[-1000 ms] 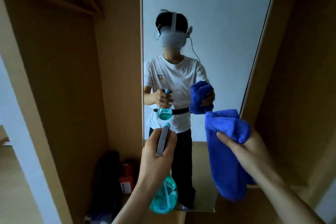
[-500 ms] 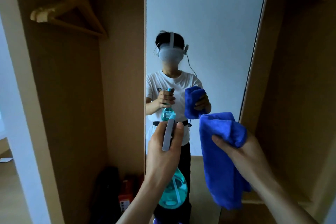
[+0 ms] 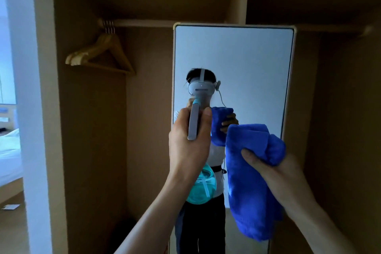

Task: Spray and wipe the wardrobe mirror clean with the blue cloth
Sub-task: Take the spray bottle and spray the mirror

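The tall wardrobe mirror (image 3: 247, 64) stands upright in the middle of the open wardrobe, its top edge in view. My left hand (image 3: 188, 146) grips a spray bottle (image 3: 201, 189) with a teal round body and a grey head, raised in front of the mirror's left part with the nozzle pointing at the glass. My right hand (image 3: 274, 169) holds the folded blue cloth (image 3: 249, 187), which hangs down before the mirror's lower right. The mirror reflects a person with a headset, the bottle and the cloth.
Wooden hangers (image 3: 99, 55) hang from the rail at the upper left. Brown wardrobe panels (image 3: 338, 130) close in on both sides. A white wall edge (image 3: 26, 109) and a bed (image 3: 8, 156) lie at the far left.
The view has tilted upward, bringing the mirror's top and the wardrobe ceiling into sight. My left hand has lifted the spray bottle higher toward the glass; my right hand rose a little with the cloth.
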{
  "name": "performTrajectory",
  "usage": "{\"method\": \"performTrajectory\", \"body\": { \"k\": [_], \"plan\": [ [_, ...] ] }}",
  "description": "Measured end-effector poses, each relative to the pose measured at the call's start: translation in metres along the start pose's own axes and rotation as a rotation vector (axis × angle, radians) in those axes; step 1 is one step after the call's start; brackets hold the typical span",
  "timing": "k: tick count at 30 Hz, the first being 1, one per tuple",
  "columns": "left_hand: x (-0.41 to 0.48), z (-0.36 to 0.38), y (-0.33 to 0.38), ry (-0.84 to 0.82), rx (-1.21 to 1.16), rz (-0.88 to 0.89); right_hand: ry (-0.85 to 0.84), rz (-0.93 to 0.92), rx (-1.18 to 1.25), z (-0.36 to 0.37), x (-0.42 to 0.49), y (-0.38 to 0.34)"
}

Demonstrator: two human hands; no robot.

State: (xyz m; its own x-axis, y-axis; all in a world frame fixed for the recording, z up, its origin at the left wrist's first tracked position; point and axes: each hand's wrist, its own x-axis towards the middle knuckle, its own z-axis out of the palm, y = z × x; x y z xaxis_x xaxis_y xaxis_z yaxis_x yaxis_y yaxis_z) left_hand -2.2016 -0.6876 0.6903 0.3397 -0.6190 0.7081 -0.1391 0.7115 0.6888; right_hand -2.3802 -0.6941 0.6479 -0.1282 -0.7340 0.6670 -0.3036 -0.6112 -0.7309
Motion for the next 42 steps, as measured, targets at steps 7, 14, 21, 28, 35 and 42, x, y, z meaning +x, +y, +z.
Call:
{"method": "performTrajectory", "body": {
  "k": [7,14,21,28,35,42],
  "plan": [
    [0.0,-0.002,0.0,0.072,-0.046,-0.028,0.003,-0.047,0.055,-0.003,0.016,-0.001],
    [-0.001,0.001,0.0,0.032,-0.009,-0.011,-0.002,0.007,0.077,-0.006,0.013,-0.005],
    [0.002,0.023,0.009,-0.082,-0.034,0.07,-0.039,0.014,0.049,-0.028,0.018,-0.004],
    [0.0,0.059,0.022,-0.178,-0.145,0.067,0.024,0.012,-0.008,-0.047,0.024,0.002],
    [-0.001,0.088,0.024,-0.192,-0.177,0.035,0.115,0.119,0.04,-0.069,0.028,-0.003],
    [-0.006,0.102,0.011,-0.185,-0.116,0.025,0.117,0.195,0.059,-0.082,0.033,0.002]
  ]
}}
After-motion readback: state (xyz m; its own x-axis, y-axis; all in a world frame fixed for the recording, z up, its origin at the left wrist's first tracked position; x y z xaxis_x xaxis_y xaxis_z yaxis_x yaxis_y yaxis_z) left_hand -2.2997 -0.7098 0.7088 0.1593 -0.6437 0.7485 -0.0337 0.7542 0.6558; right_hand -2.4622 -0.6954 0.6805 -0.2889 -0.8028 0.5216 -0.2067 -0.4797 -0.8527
